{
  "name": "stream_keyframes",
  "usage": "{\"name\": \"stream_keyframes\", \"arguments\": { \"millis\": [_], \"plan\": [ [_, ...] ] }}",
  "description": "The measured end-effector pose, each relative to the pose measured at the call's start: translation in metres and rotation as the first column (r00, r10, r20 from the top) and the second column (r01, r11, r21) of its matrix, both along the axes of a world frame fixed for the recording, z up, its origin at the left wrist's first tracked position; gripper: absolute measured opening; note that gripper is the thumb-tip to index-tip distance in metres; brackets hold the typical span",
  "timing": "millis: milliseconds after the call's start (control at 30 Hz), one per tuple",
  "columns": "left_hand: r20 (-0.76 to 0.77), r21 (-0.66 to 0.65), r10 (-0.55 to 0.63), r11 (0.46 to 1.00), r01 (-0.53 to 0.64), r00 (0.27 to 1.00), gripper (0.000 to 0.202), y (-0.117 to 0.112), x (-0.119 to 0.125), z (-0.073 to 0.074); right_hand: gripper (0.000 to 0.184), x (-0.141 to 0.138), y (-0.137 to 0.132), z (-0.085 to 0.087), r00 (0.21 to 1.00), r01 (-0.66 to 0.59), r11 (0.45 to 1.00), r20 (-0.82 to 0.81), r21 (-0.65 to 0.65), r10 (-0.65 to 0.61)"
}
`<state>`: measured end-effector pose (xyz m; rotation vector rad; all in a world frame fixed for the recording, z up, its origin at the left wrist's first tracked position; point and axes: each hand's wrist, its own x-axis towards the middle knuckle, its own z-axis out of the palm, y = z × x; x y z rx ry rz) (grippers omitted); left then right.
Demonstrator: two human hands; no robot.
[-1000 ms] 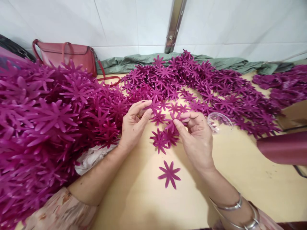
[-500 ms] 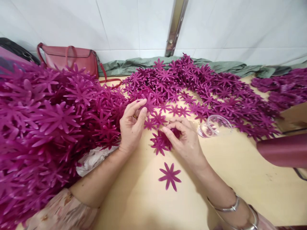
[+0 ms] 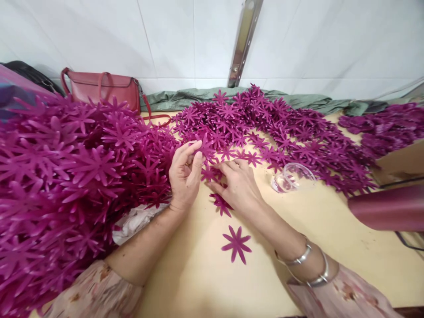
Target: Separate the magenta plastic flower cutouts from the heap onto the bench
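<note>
My left hand (image 3: 186, 174) is raised, thumb and fingers closed at the edge of a purple flower-shaped piece (image 3: 206, 148). Just to its right, my right hand (image 3: 236, 181) is palm down, low over the table. Its thumb and fingers bend round another purple flower-shaped piece (image 3: 212, 173), and the fingertips are partly hidden. A few pieces (image 3: 221, 204) stick out from under this hand. Nearer to me, one single eight-petalled flower piece (image 3: 236, 245) lies flat on the table.
A large heap of purple flower pieces (image 3: 66, 176) fills the left side, with another pile (image 3: 258, 110) at the back. A clear plastic container (image 3: 294, 177) stands right of my hands. A red handbag (image 3: 106, 90) rests by the wall. White crumpled cloth (image 3: 137, 223) lies under my left forearm.
My right hand has moved left and turned more palm down, closer to my left hand. The left hand stays by its flower piece. The view has tilted up slightly.
</note>
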<state>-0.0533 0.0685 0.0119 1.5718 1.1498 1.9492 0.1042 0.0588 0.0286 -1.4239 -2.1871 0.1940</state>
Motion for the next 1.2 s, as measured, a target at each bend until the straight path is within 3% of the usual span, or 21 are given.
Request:
{"name": "stream_keyframes", "arguments": {
  "millis": [67,200,300,433,567,733,833,1067,1200],
  "plan": [
    [0.007,0.005,-0.001,1.000,0.001,1.000,0.027,0.001,0.000,0.000,0.011,-0.005,0.010,0.000,0.999,0.007,1.000,0.034,-0.006,-0.007],
    [0.000,0.026,0.026,0.999,-0.026,1.000,0.027,0.002,-0.001,0.001,0.026,-0.003,0.020,0.002,0.997,-0.019,1.000,-0.075,-0.024,0.017],
    [-0.004,0.033,0.026,0.999,-0.026,1.000,0.027,0.002,0.000,0.001,0.024,0.007,0.021,0.006,0.973,0.005,1.000,-0.229,0.030,0.002],
    [0.022,0.014,0.000,1.000,0.000,1.000,0.027,0.003,0.000,-0.001,0.016,0.024,0.023,0.011,0.916,0.101,0.987,-0.399,0.126,-0.043],
    [0.012,-0.002,0.011,1.000,-0.011,1.000,0.028,0.004,0.000,-0.003,0.006,0.035,0.023,0.015,0.819,0.181,0.982,-0.561,0.061,-0.116],
    [-0.016,0.007,0.031,1.000,-0.031,0.999,0.027,0.003,-0.001,-0.001,0.016,0.038,0.010,0.016,0.712,0.011,0.990,-0.694,-0.141,-0.107],
    [-0.042,0.010,0.040,0.999,-0.040,0.998,0.026,0.003,-0.001,0.000,0.023,0.038,0.003,0.016,0.727,-0.077,0.972,-0.680,-0.221,-0.097],
    [-0.067,0.022,0.055,0.998,-0.053,0.996,0.026,0.004,-0.001,0.002,0.036,0.036,-0.005,0.019,0.773,-0.118,0.967,-0.632,-0.226,-0.053],
    [-0.023,-0.010,0.023,1.000,-0.024,0.999,0.029,0.004,0.000,0.000,0.027,0.039,-0.006,0.018,0.746,-0.215,0.940,-0.666,-0.265,-0.017]
  ]
}}
